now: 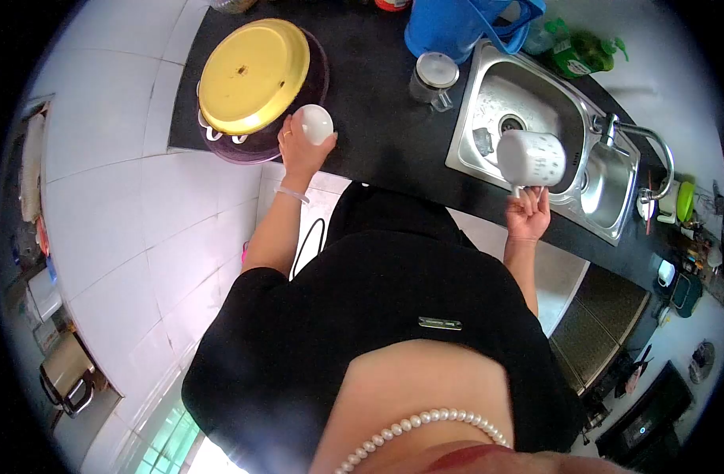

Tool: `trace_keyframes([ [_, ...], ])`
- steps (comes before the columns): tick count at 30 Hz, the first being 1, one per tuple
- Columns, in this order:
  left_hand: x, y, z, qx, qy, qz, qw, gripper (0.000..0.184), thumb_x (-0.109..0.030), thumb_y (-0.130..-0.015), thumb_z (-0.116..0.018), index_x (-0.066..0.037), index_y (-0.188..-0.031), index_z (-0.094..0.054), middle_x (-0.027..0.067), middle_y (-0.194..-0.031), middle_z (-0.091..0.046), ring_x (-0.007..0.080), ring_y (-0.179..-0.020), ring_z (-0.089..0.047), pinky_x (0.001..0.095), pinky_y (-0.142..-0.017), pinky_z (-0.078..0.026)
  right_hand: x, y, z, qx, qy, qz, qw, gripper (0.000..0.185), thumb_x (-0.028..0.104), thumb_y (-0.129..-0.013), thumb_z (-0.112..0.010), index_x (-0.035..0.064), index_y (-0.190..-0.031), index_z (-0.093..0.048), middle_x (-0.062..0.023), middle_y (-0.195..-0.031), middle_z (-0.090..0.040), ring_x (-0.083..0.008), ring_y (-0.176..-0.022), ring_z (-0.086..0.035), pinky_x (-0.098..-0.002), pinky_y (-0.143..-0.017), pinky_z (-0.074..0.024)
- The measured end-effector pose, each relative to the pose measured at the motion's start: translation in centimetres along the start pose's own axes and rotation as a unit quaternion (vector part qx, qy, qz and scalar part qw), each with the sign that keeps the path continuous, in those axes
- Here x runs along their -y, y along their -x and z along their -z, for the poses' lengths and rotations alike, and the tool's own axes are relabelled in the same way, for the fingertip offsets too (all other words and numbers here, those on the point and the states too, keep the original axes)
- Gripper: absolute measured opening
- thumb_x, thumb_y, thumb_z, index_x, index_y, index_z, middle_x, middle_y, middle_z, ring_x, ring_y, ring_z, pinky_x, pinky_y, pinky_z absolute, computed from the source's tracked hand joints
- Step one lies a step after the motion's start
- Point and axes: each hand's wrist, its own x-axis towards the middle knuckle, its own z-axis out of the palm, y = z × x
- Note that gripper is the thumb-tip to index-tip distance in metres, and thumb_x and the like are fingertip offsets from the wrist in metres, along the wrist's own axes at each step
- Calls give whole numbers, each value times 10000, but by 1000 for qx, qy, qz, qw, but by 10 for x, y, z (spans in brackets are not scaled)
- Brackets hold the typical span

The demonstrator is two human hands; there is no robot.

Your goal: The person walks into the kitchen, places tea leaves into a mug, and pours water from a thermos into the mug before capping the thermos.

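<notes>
"Where were the hands?"

"The left hand (301,152) gripped a small white vessel (317,124) beside the purple tray (321,71); the right hand (528,216) held a patterned mug (533,158), apparently by its handle, over the near side of the sink (469,110)."

"And how far along was it?"

"Partway, I'd judge; white handles (212,134) showed below the yellow cover (255,75), so some cups seemed already stored there; neither held piece was set down yet; whether either had been washed, I couldn't tell."
</notes>
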Motion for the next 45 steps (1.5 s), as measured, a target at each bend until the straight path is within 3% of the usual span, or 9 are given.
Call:
trace_keyframes([
  [3,12,-15,0,37,10,92,995,819,-470,-615,-698,-80,-1252,-363,235,-1197,-446,416,-1115,-392,475,-950,-306,-29,3,-10,-28,230,-15,973,269,295,-918,-408,71,-801,-499,41,-528,-279,-82,-452,-287,-368,-558,-438],
  [7,20,-27,5,93,-17,168,981,826,-537,-641,-653,-47,-1250,-387,252,-1169,-478,412,-1089,-446,457,-932,-344,-69,-6,-4,29,564,-12,825,227,250,-894,-478,33,-907,-542,19,-640,-445,-65,-552,-428,-284,-537,-481],
  [14,38,-36,1,116,38,204,971,888,-553,-658,-643,44,-1254,-366,270,-1215,-450,382,-1132,-444,406,-953,-348,-117,-49,20,146,690,-40,708,231,255,-886,-509,26,-869,-538,9,-720,-501,-72,-648,-451,-230,-602,-399],
  [28,38,-12,12,43,27,127,991,876,-479,-623,-723,41,-1233,-369,244,-1173,-481,385,-1089,-457,434,-932,-347,-143,-71,41,153,721,-13,676,253,256,-870,-532,18,-796,-489,13,-658,-446,-92,-622,-411,-254,-561,-370],
  [33,23,30,29,-95,40,-53,993,615,-254,-744,-664,41,-1208,-389,230,-1185,-453,372,-1096,-419,453,-945,-301,-136,-75,52,157,748,4,645,281,295,-869,-518,13,-862,-522,-59,-696,-499,-126,-673,-462,-286,-616,-399],
  [39,-9,40,35,-65,106,-133,983,508,-146,-739,-632,26,-1168,-423,186,-1161,-459,350,-1110,-402,435,-960,-287,-125,-70,37,147,809,-23,569,307,308,-842,-537,15,-930,-552,-139,-816,-575,-253,-771,-555,-357,-688,-434],
  [41,-22,26,43,-85,122,-124,981,497,-132,-745,-623,14,-1175,-421,179,-1164,-457,344,-1113,-401,429,-963,-285,-121,-76,47,125,801,-8,586,286,280,-811,-600,31,-946,-570,-108,-874,-594,-182,-806,-559,-307,-714,-448],
  [43,-25,9,50,-133,161,-110,972,498,-115,-749,-617,1,-1190,-415,170,-1168,-457,337,-1104,-403,426,-961,-285,-115,-70,26,93,717,18,691,251,205,-816,-601,28,-992,-574,-60,-925,-594,-142,-836,-560,-267,-745,-448],
  [45,-26,-5,61,-155,180,-77,968,492,-52,-766,-602,-1,-1213,-403,146,-1179,-443,274,-1095,-405,358,-945,-315,-104,-64,6,60,738,82,667,254,186,-821,-592,21,-1011,-567,-69,-935,-595,-151,-822,-563,-279,-741,-451],
])
